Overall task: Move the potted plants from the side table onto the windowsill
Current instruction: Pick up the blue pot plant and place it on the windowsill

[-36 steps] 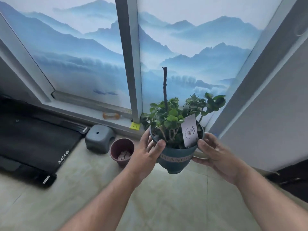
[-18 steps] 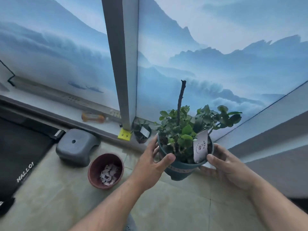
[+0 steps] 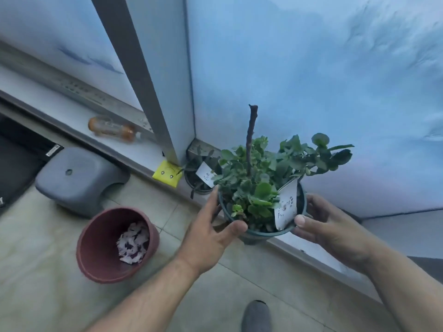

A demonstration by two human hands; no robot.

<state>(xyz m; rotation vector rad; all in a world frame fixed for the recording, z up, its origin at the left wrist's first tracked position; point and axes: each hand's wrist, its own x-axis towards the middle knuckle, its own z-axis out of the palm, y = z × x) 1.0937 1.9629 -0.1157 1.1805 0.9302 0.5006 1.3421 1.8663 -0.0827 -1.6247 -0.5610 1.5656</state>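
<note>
Head cam: both hands hold a teal pot (image 3: 257, 232) w/ a leafy green plant (image 3: 261, 178) at the windowsill (image 3: 309, 254), right of the window frame post (image 3: 148, 92). Left hand (image 3: 208, 232) curls round the pot's left side, thumb on the front rim, fingers up along the far side. Right hand (image 3: 328, 224) cups the right side, thumb at the rim by the white tag (image 3: 286, 207). Can't tell if the pot base is touching the sill yet or just over it; base hidden by rim + hands.

A smaller potted plant (image 3: 200, 178) w/ its own tag already sits on the sill in the corner, just left of this one. Maroon pot (image 3: 115, 245), grey stool (image 3: 79, 178) on the floor; bottle (image 3: 111, 128) lying on the sill further left.

Handling, est.: pot prob. plastic, rigid, smooth, soil makes it bottom-heavy, moderate wt. Leaves + stems soft, snap easily; dry stick (image 3: 250, 137) stands tall. Hold by pot wall under the rim, two-sided, keep it upright, not by foliage.
</note>
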